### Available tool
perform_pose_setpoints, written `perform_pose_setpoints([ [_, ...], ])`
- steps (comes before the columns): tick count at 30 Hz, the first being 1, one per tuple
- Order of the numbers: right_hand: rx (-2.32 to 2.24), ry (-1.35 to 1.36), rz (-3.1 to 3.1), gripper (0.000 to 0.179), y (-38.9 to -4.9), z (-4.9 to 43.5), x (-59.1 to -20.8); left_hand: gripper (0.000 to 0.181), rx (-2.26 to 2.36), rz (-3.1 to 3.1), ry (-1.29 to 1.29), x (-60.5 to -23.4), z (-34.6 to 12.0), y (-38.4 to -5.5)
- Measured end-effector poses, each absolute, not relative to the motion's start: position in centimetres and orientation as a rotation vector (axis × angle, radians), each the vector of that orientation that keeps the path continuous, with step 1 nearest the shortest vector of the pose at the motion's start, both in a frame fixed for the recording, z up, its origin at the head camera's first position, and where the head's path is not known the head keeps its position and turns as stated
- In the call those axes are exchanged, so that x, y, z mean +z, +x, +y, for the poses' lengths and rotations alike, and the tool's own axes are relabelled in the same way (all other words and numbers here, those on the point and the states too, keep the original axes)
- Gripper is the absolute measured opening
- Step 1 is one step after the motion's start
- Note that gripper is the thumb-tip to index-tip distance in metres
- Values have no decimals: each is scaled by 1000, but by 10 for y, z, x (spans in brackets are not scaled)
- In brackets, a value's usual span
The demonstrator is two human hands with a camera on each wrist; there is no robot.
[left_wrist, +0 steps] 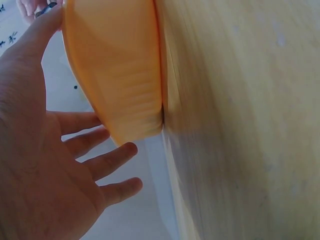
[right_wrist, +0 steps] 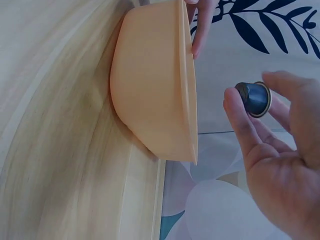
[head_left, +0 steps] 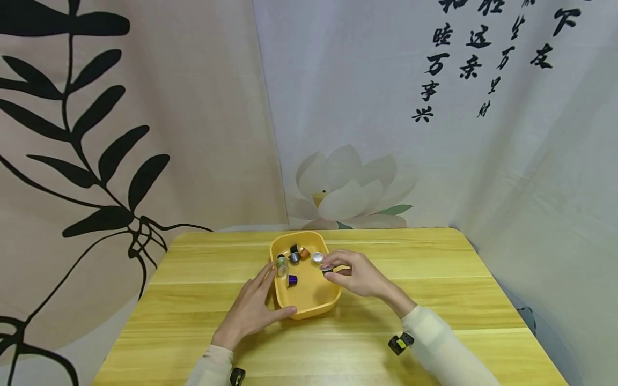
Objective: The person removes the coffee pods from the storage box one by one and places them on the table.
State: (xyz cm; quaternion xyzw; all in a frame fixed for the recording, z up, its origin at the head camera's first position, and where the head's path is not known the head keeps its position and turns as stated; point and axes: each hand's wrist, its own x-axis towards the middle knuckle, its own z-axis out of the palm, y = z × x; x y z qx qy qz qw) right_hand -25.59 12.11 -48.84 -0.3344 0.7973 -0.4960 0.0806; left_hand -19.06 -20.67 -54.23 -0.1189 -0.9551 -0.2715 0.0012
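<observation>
A dark coffee capsule (right_wrist: 256, 99) with a metallic rim is pinched between the thumb and fingers of my right hand (head_left: 359, 273), held above the right side of a yellow plastic basin (head_left: 311, 303). With fingers spread and fairly straight, my left hand (head_left: 251, 311) touches the basin's left rim, its thumb along the near edge. Inside the basin lie several more capsules: a purple one (head_left: 292, 280), a copper one (head_left: 304, 253), a silver-topped one (head_left: 317, 258), a blue-grey one (head_left: 294, 258) and pale greenish ones (head_left: 282, 271) near the left hand.
The basin stands toward the far edge of a wooden table (head_left: 410, 300). Behind it hangs a pale cloth (head_left: 347, 107) printed with a lotus and dark characters. Black leaf shapes (head_left: 98, 107) cover the left cloth. Each sleeve has a small black device (head_left: 401, 343) at the wrist.
</observation>
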Motion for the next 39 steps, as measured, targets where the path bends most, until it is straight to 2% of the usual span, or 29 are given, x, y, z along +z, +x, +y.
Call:
perform_pose_setpoints([
  [23, -1469, -960, 2617, 12, -247, 167, -491, 130, -878, -3022, -340, -540, -207, -190],
  [39, -1413, -866, 2691, 20, -251, 195, -517, 127, -891, -3012, -349, -540, -206, -189],
])
